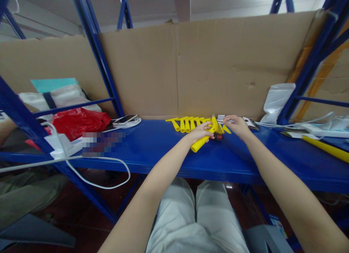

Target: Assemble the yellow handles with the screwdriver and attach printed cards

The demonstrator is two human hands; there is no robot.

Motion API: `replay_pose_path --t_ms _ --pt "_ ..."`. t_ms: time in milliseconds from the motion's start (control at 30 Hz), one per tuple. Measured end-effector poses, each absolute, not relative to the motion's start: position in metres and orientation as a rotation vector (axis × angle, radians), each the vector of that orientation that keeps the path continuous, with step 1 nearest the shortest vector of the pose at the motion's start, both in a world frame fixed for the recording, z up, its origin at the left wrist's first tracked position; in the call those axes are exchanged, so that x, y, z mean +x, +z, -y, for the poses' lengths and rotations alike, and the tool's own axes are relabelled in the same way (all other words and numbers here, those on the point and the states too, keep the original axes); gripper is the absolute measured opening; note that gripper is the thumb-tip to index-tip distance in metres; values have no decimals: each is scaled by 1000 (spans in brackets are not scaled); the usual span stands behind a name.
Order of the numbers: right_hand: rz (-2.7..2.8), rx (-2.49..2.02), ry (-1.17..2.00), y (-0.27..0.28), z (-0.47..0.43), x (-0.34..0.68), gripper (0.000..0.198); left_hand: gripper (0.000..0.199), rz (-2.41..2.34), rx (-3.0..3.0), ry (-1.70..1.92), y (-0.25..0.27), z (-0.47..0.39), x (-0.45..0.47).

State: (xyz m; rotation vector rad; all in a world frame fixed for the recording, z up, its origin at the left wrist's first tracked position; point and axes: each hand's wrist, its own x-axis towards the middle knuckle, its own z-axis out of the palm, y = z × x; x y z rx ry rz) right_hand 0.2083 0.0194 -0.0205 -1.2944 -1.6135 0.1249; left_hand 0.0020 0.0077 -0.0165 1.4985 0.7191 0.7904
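My left hand [201,132] is wrapped round a yellow squeegee handle [200,143], its round tube end pointing toward me and its wider head tilted up. Just right of that head, my right hand [236,125] is raised with its fingers bent together in a pinch; anything between them is too small to make out. Behind my left hand, several similar yellow T-shaped pieces [187,125] lie in a row against the cardboard. A small dark red object [218,136] rests on the blue shelf under the squeegee head. Thin yellow pointed pieces [226,129] lie between my hands.
Tall cardboard [141,75] closes off the back of the blue shelf [152,147]. At left are a red plastic bag [80,122], a phone [124,119], white cables and a power strip [65,147]. A white pouch [276,102] leans at right. Another person's leg [29,195] shows at far left.
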Motion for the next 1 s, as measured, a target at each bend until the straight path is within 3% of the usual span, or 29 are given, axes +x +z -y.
replay_pose_path --t_ms 300,1000 --pt "1584 -1091 341 -29 -22 193 33 80 -687 1521 785 -19 -10 2" --pt "1672 -1104 190 -28 -18 186 19 79 -660 1499 806 -20 -13 2"
